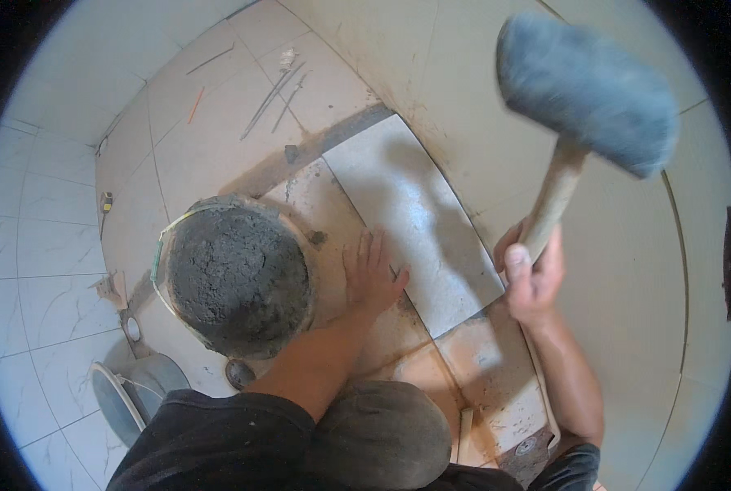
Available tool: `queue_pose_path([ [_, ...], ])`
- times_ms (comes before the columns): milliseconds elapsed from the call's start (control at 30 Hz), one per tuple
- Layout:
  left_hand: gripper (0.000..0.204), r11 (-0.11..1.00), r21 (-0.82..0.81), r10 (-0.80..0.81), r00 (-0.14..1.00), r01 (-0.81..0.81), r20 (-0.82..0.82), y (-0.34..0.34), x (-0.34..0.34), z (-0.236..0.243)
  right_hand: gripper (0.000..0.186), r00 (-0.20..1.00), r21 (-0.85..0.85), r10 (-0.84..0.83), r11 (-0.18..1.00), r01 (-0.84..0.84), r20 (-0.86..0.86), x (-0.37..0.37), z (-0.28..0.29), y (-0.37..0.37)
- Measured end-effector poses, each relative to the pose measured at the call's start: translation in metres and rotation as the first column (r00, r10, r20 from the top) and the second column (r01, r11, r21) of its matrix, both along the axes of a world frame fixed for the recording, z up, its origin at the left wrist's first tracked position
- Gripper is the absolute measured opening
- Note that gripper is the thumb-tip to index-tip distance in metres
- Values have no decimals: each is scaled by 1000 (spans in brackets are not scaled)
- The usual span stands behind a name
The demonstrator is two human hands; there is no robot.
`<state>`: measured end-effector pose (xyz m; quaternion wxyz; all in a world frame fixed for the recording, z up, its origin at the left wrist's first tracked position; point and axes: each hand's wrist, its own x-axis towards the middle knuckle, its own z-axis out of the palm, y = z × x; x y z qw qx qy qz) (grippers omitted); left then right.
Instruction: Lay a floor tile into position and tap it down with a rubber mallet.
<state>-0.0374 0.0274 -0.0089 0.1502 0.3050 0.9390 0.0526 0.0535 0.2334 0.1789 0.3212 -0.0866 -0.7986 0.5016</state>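
My right hand (533,274) grips the wooden handle of a large grey-black mallet (582,94), whose blurred head is raised at the upper right. My left hand (373,274) lies with fingers spread on a dirty beige tile (341,237), close by the left edge of a pale, glossy rectangular tile (427,229) that has shadows across it. Left of that hand stands a bucket full of lumpy grey mortar (234,270), with a thin handle along its left side.
A grey bucket (152,385) lies tilted at lower left. A yellow tape measure (106,202) is by the left wall (50,254). Thin rods (271,102) and an orange stick (196,105) lie on the floor tiles farther back. A beige wall (619,311) runs along the right.
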Motion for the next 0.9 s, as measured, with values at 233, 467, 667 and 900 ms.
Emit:
queue_pose_path([
  [233, 85, 1000, 27, -5, 1000, 5, -18, 2, 1, -7, 20, 996, 35, -78, 996, 76, 51, -68, -37, -10],
  [467, 83, 999, 38, -4, 996, 8, -84, 3, -1, -7, 27, 721, 276, -237, 959, 65, 652, -50, -134, -30],
  [667, 85, 999, 46, -19, 1000, 18, 21, -1, -2, 2, 22, 955, -7, -244, 969, 249, 172, -63, -96, -43],
  [900, 84, 999, 53, -10, 1000, 11, -22, 8, 3, -6, 27, 702, 339, -268, 940, 40, 659, -57, -132, -32],
])
